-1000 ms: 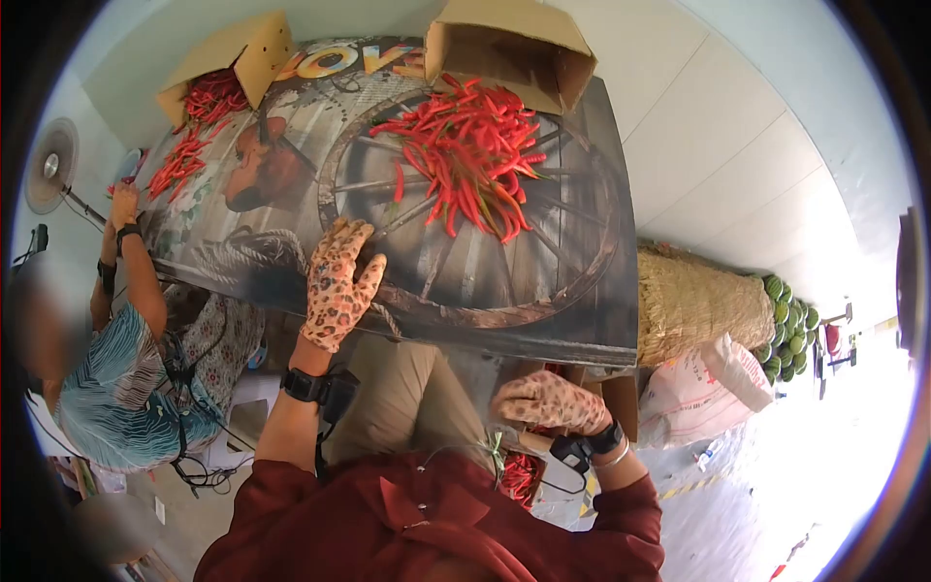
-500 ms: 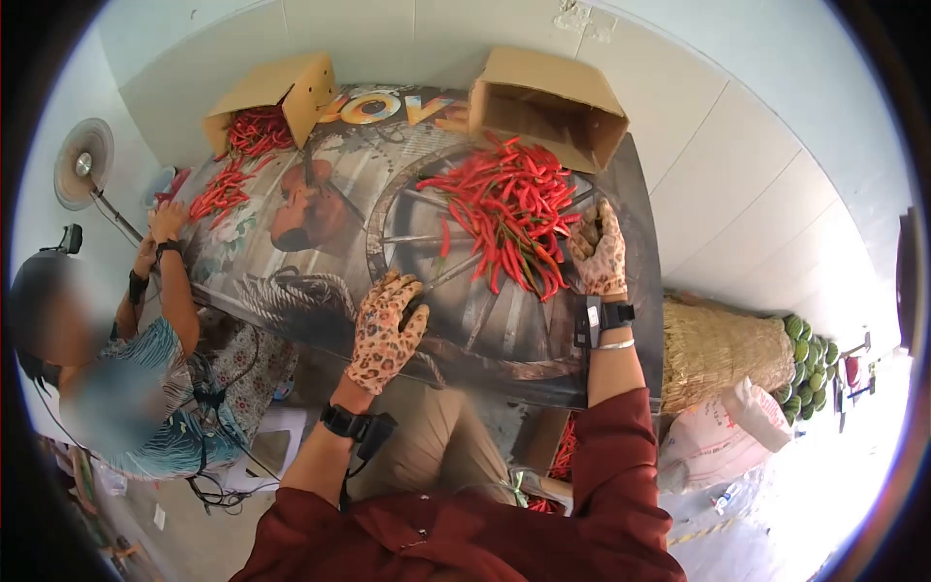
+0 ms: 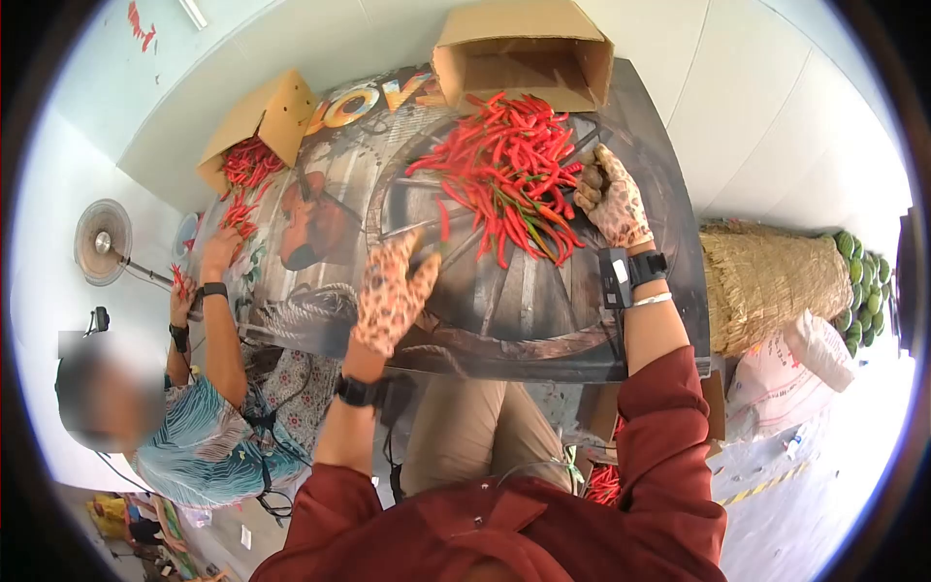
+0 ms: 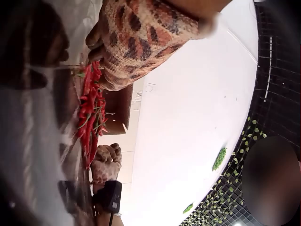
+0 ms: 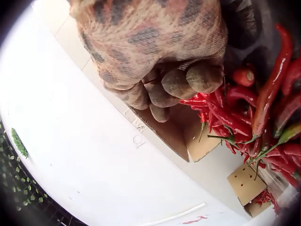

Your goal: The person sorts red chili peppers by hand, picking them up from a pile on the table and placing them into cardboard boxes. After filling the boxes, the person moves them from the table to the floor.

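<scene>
A heap of red chili peppers (image 3: pixel 509 179) lies on the table, spilling from the mouth of a cardboard box (image 3: pixel 524 29). Both hands wear leopard-print gloves. My right hand (image 3: pixel 617 206) is at the heap's right edge; in the right wrist view its dark fingertips (image 5: pixel 176 84) are curled in beside the peppers (image 5: pixel 230 113). I cannot tell whether a pepper is in its grasp. Over the table's near part, my left hand (image 3: pixel 393 296) has its fingers loosely extended, thumb apart, holding nothing. A single chili (image 3: pixel 444 221) lies off the heap's left side, beyond the left fingertips.
At the left, another person (image 3: pixel 208 427) reaches toward a smaller chili heap before a second cardboard box (image 3: pixel 281 116). A fan (image 3: pixel 103 241) stands behind them. Right of the table are a straw-coloured covered stack (image 3: pixel 776 281), a white sack (image 3: pixel 790 378) and watermelons (image 3: pixel 861 296). More chilies (image 3: pixel 603 485) sit below the table.
My right hand rose from below the table edge to the heap's right side and stays there. The left hand remains over the table's near part. The head view has shifted.
</scene>
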The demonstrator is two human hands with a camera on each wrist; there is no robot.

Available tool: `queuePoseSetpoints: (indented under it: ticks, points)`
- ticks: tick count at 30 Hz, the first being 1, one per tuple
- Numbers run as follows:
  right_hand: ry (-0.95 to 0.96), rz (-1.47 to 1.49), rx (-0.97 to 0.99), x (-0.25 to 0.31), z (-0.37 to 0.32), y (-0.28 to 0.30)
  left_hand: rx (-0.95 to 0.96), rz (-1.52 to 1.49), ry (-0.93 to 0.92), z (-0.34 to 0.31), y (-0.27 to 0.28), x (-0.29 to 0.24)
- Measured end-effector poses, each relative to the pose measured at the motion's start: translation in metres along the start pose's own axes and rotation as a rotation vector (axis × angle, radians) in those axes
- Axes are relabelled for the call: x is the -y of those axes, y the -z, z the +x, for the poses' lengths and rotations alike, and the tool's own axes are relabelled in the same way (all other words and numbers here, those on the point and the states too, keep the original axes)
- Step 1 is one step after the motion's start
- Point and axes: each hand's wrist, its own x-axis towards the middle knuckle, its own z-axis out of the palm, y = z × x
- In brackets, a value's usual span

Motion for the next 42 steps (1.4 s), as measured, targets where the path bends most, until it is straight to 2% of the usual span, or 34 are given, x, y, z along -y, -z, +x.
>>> queuePoseSetpoints:
  ticks: [1, 5, 7, 9, 11, 17, 20, 21, 23, 27, 28, 31, 32, 35, 42]
  points:
    - [0.001, 0.019, 0.008, 0.0, 0.001, 0.001, 0.052, -0.008, 0.081, 0.016, 0.0, -0.002]
    - [-0.023, 0.052, 0.009, 0.002, -0.001, -0.004, 0.14, 0.025, 0.051, 0.054, -0.023, 0.008]
    - [-0.03, 0.054, 0.045, 0.002, -0.001, -0.001, 0.207, 0.0, 0.108, 0.064, -0.031, 0.009]
    - [-0.018, 0.008, -0.03, 0.001, -0.002, -0.002, 0.23, -0.038, 0.091, 0.069, -0.035, 0.011]
    - [-0.019, -0.003, -0.042, 0.002, -0.002, -0.001, 0.229, -0.202, 0.214, 0.069, -0.038, 0.015]
    - [-0.03, -0.041, 0.032, 0.002, 0.001, 0.001, 0.083, -0.131, 0.167, 0.06, -0.044, 0.025]
    - [-0.027, -0.067, 0.054, 0.001, 0.003, 0.005, -0.017, -0.606, 0.123, 0.055, -0.049, 0.031]
    - [-0.023, -0.066, 0.051, 0.001, 0.002, 0.005, -0.014, -0.607, 0.118, 0.054, -0.052, 0.032]
    - [-0.037, -0.069, 0.065, 0.002, 0.001, 0.005, -0.05, -0.386, 0.065, 0.054, -0.06, 0.035]
    - [-0.021, -0.069, 0.112, -0.001, 0.004, 0.009, 0.08, -0.441, -0.001, 0.055, -0.062, 0.01]
    - [-0.017, -0.06, 0.123, -0.002, 0.006, 0.011, 0.045, -0.321, -0.135, 0.056, -0.067, 0.013]
    - [-0.004, -0.079, 0.126, -0.002, 0.006, 0.012, 0.102, -0.198, -0.226, 0.056, -0.065, 0.003]
    - [0.0, -0.109, 0.12, -0.002, 0.005, 0.012, 0.115, -0.079, -0.189, 0.054, -0.065, -0.006]
    - [0.014, -0.124, 0.138, -0.002, 0.005, 0.012, 0.163, 0.021, -0.145, 0.055, -0.058, -0.023]
    - [-0.011, -0.068, 0.179, -0.004, 0.009, 0.016, 0.141, -0.074, -0.194, 0.058, -0.061, -0.013]
